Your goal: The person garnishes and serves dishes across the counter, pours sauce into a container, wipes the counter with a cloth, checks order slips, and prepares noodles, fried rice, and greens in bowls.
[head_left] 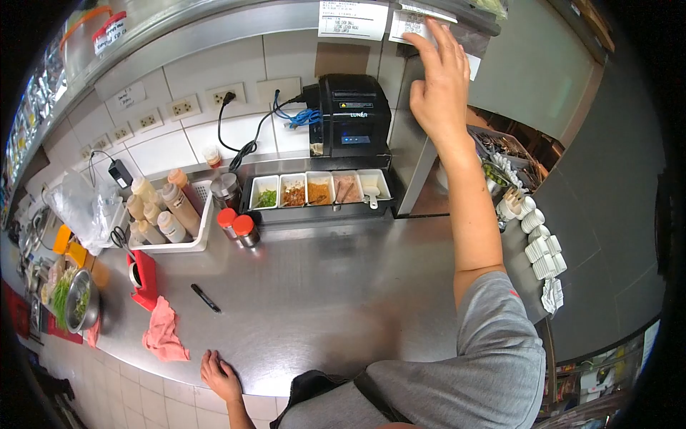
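Observation:
My right hand (pixel 441 96) is raised to the metal shelf rail (pixel 279 32), its fingers stretched out over a printed order slip (pixel 407 28) hanging there. The fingertips overlap the slip; whether they press on it I cannot tell. Another order slip (pixel 350 20) hangs to the left. My left hand (pixel 220 375) rests at the front edge of the steel counter (pixel 307 307), fingers loosely apart and nothing in them. Nearest to it lie a pink cloth (pixel 166 332) and a black marker pen (pixel 206 297).
A black receipt printer (pixel 354 118) stands behind a row of topping containers (pixel 318 189). Left of these are red-lidded shakers (pixel 245 230), a white basket (pixel 204 239) of squeeze bottles and a red tape dispenser (pixel 145 282). Stacked white dishes (pixel 543 250) line the right edge. A metal bowl (pixel 82 300) sits far left.

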The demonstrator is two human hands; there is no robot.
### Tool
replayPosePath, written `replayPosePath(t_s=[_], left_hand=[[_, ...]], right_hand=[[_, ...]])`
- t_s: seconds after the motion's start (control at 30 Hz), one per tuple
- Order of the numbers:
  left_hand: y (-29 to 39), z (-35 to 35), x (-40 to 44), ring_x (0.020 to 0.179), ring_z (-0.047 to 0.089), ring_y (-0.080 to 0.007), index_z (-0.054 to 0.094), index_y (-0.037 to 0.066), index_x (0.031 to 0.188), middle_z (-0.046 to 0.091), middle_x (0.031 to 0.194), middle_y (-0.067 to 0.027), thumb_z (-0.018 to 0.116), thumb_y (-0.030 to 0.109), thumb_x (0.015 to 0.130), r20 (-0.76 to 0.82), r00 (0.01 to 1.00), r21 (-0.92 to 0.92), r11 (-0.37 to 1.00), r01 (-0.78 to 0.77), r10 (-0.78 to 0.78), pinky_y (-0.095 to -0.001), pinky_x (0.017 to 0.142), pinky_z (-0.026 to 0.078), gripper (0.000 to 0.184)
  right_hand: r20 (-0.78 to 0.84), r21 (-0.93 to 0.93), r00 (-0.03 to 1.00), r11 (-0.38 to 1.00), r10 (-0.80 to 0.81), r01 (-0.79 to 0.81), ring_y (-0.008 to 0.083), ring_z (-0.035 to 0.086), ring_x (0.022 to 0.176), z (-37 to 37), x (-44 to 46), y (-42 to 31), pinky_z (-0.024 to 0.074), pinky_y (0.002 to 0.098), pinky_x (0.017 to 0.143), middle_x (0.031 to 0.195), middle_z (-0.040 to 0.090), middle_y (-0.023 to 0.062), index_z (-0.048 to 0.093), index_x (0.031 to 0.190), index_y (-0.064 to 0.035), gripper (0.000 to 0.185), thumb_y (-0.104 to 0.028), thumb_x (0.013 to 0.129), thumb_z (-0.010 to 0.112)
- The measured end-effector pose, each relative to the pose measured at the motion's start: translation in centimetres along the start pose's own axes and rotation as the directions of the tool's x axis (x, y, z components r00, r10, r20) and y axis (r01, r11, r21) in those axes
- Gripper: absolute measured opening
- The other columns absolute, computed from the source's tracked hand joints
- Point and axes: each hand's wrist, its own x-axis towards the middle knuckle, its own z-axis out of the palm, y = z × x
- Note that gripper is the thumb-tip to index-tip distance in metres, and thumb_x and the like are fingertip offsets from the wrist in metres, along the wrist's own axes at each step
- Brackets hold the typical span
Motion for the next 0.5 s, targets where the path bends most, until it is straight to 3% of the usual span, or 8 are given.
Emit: replayPosePath(t_s=[0.13, 0.23, 0.27, 0.33, 0.37, 0.43, 0.47, 0.5], left_hand=[[-0.2, -0.1, -0.1, 0.12, 0.048, -0.0328, 0.061, 0.005, 0.115, 0.057, 0.127, -0.0131, 0.057, 0.007, 0.082, -0.006, 1.0, -0.002, 1.0, -0.018, 0.018, -0.0441, 0.104, 0.033, 0.033], [-1.7, 0.7, 0.8, 0.119, 0.049, -0.0335, 0.06, 0.005, 0.117, 0.055, 0.129, -0.0143, 0.06, 0.008, 0.081, 0.031, 0.998, -0.129, 0.99, 0.063, -0.059, -0.0445, 0.103, 0.034, 0.037], [-2.7, 0.7, 1.0, 0.119, 0.049, -0.0338, 0.059, 0.005, 0.118, 0.054, 0.13, -0.0149, 0.061, 0.008, 0.08, 0.063, 0.992, -0.177, 0.977, 0.122, -0.113, -0.0448, 0.102, 0.035, 0.038], [-3.1, -0.3, 2.7, 0.117, 0.05, -0.0377, 0.052, 0.007, 0.131, 0.045, 0.137, -0.0221, 0.062, 0.007, 0.081, -0.22, 0.976, 0.18, 0.982, 0.047, -0.007, -0.046, 0.103, 0.036, 0.051], [-3.1, -1.1, 4.3, 0.127, 0.042, -0.0378, 0.046, 0.01, 0.139, 0.044, 0.137, -0.0233, 0.064, 0.008, 0.078, -0.199, 0.972, -0.204, 0.975, 0.085, -0.126, -0.0473, 0.107, 0.031, 0.063], [-6.2, -0.9, 6.9, 0.128, 0.045, -0.0373, 0.043, 0.014, 0.143, 0.042, 0.144, -0.0182, 0.066, 0.016, 0.081, -0.244, 0.969, 0.272, 0.962, 0.033, 0.035, -0.0494, 0.107, 0.033, 0.066], [-9.1, -0.1, 7.9, 0.128, 0.045, -0.0373, 0.045, 0.015, 0.142, 0.042, 0.146, -0.0152, 0.063, 0.025, 0.086, -0.13, 0.991, 0.353, 0.933, 0.069, -0.024, -0.0496, 0.105, 0.036, 0.06], [-13.4, 1.9, 8.5, 0.132, 0.04, -0.0354, 0.049, 0.018, 0.138, 0.044, 0.144, -0.0122, 0.061, 0.035, 0.088, 0.065, 0.986, 0.213, 0.967, 0.136, -0.153, -0.0503, 0.106, 0.035, 0.054]], right_hand=[[-0.002, -0.12, 0.999, 0.992, -0.042, 0.041, 0.0327, 0.047, 0.127, 0.0, 0.5, -1.2, 0.0339, 0.0494, 0.106, 0.132, 0.054, 0.0099, 0.058, 0.125, -0.0202, 0.06, 0.002, 0.069, 0.057], [0.274, -0.038, 0.953, 0.991, 0.133, -0.127, 0.0407, 0.017, 0.142, -1.2, 1.1, -1.8, 0.0192, 0.0524, 0.116, 0.151, 0.023, 0.022, 0.056, 0.129, -0.0148, 0.06, 0.009, 0.074, 0.055], [0.285, -0.11, 0.942, 0.982, 0.177, -0.151, 0.0432, 0.024, 0.138, -1.4, 1.3, -2.4, 0.0231, 0.053, 0.115, 0.148, 0.027, 0.0245, 0.058, 0.126, -0.0155, 0.06, 0.013, 0.073, 0.051], [0.244, -0.191, 0.957, 0.975, 0.159, -0.113, 0.0387, 0.03, 0.137, -0.9, 0.8, -1.0, 0.0241, 0.0497, 0.115, 0.142, 0.038, 0.0244, 0.054, 0.126, -0.0026, 0.054, 0.013, 0.074, 0.047], [0.257, -0.212, 0.937, 0.959, 0.238, -0.186, 0.0372, 0.03, 0.137, -1.7, 0.9, -1.3, 0.0227, 0.0483, 0.116, 0.141, 0.04, 0.0235, 0.049, 0.128, 0.0024, 0.053, 0.011, 0.076, 0.047], [0.291, -0.264, 0.907, 0.937, 0.305, -0.23, 0.0392, 0.028, 0.138, -1.7, 0.8, -0.1, 0.0199, 0.0467, 0.117, 0.146, 0.037, 0.0191, 0.044, 0.136, -0.0024, 0.057, 0.0, 0.079, 0.05], [0.094, -0.242, 0.995, 0.97, 0.012, 0.011, 0.0329, 0.053, 0.12, 0.7, 0.0, 5.7, 0.0403, 0.0496, 0.1, 0.127, 0.059, 0.0099, 0.056, 0.129, -0.0239, 0.052, -0.02, 0.077, 0.062], [0.103, -0.382, 0.99, 0.915, -0.095, 0.128, 0.0337, 0.059, 0.11, 1.4, 0.5, 8.5, 0.0448, 0.0481, 0.094, 0.119, 0.064, 0.0105, 0.057, 0.13, -0.0249, 0.052, -0.039, 0.08, 0.061]])
